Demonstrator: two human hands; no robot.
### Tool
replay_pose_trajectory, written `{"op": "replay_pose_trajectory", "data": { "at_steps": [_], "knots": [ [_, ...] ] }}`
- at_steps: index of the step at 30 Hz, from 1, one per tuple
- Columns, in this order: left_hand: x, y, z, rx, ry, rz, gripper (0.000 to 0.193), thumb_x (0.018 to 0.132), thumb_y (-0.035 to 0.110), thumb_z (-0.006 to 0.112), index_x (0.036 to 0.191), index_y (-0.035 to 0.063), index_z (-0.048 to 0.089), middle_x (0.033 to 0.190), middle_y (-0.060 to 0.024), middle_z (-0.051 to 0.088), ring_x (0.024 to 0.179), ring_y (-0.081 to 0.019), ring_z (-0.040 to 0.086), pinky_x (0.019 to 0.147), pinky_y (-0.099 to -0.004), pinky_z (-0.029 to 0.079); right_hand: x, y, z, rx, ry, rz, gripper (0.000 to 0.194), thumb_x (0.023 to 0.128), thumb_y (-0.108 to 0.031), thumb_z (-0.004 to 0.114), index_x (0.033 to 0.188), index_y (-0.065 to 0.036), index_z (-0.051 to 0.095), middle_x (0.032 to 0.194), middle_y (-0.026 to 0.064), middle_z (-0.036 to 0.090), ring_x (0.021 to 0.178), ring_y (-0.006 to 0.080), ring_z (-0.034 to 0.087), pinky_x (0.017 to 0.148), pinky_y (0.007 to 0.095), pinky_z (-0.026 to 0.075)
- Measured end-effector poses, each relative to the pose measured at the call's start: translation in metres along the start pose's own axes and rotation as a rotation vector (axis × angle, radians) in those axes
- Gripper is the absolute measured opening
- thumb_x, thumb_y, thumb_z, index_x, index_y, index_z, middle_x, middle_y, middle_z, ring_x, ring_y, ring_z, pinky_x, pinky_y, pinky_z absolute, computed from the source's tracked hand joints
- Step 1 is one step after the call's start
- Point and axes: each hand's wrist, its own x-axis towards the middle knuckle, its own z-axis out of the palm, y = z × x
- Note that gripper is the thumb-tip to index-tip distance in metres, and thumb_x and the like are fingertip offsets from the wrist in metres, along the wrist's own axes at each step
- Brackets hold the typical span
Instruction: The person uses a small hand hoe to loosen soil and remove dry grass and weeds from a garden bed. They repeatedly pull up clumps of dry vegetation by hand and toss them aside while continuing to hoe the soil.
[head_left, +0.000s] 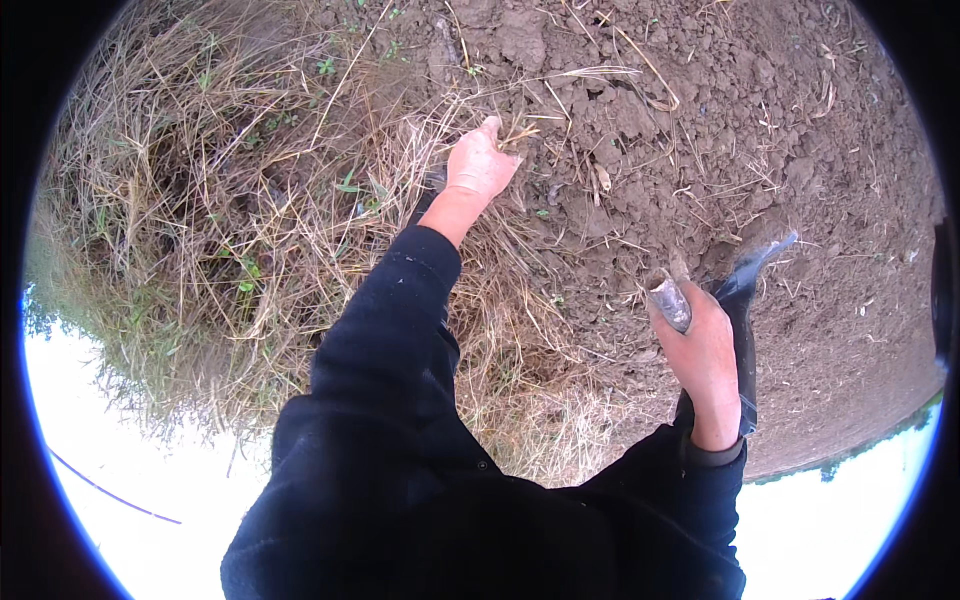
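Observation:
My left hand (482, 161) is closed around a small bunch of dry grass stems (519, 136), held just over the line where the grass meets bare soil. My right hand (697, 330) grips a rounded, dirt-caked handle (670, 301) whose end sticks up between thumb and fingers. Beyond that hand a grey-blue curved piece (756, 262) points out over the soil; whether it is the blade of the held tool or part of my footwear, I cannot tell. A dark boot or trouser leg (742, 352) shows beside my right hand.
Tangled dry grass (225, 202) with some green leaves covers the left side. Cloddy brown soil (645, 142) with scattered straw spreads ahead and to the right. Loose dry grass (525, 352) lies between my arms. A dark object (941, 292) stands at the far right rim.

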Motion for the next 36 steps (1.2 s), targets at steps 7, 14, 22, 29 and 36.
{"op": "replay_pose_trajectory", "data": {
  "at_steps": [7,14,22,29,36],
  "knots": [
    [0.026,0.01,0.012,-0.107,0.003,-0.06,0.054,0.076,0.029,0.067,0.119,0.0003,0.052,0.106,-0.0165,0.063,0.098,-0.024,0.061,0.086,-0.0316,0.047,0.0,0.003,0.003,-0.014,-0.04,0.013,0.032,0.073,-0.015,0.065,0.099,0.002,0.058,0.085,0.0227,0.059,0.083,0.0396,0.057,0.072,0.0422,0.045],
    [0.076,-0.055,-0.02,-0.232,0.233,-0.105,0.041,0.074,0.032,0.068,0.109,0.0121,0.062,0.098,-0.0112,0.066,0.092,-0.0284,0.063,0.081,-0.0347,0.049,-0.002,-0.014,0.001,-0.032,0.026,-0.061,0.026,0.072,-0.013,0.067,0.093,0.001,0.058,0.084,0.0216,0.058,0.082,0.0392,0.056,0.07,0.0432,0.045],
    [0.086,-0.014,-0.056,-0.029,0.181,-0.076,0.043,0.071,0.029,0.066,0.112,0.015,0.061,0.105,-0.0116,0.064,0.097,-0.0283,0.061,0.084,-0.0375,0.049,0.007,-0.022,0.014,-0.024,-0.049,-0.064,0.027,0.07,-0.013,0.067,0.092,0.0,0.058,0.081,0.0226,0.058,0.08,0.0403,0.056,0.069,0.0443,0.044],
    [0.112,-0.074,-0.143,0.34,0.32,0.045,0.037,0.07,0.02,0.07,0.104,0.0115,0.059,0.099,-0.0126,0.063,0.094,-0.0311,0.06,0.081,-0.0399,0.049,0.013,-0.032,0.014,-0.122,-0.009,-0.056,0.022,0.069,-0.011,0.066,0.086,0.0,0.056,0.08,0.0211,0.056,0.078,0.0404,0.055,0.067,0.0446,0.043],
    [0.207,-0.08,-0.161,0.489,0.287,-0.052,0.027,0.08,0.015,0.054,0.106,0.0091,0.058,0.106,-0.0133,0.063,0.1,-0.0296,0.06,0.084,-0.0395,0.049,0.022,-0.065,0.029,-0.083,-0.087,-0.051,0.022,0.066,-0.006,0.066,0.086,-0.002,0.057,0.081,0.0187,0.057,0.077,0.0379,0.056,0.066,0.0422,0.045]
  ]
}}
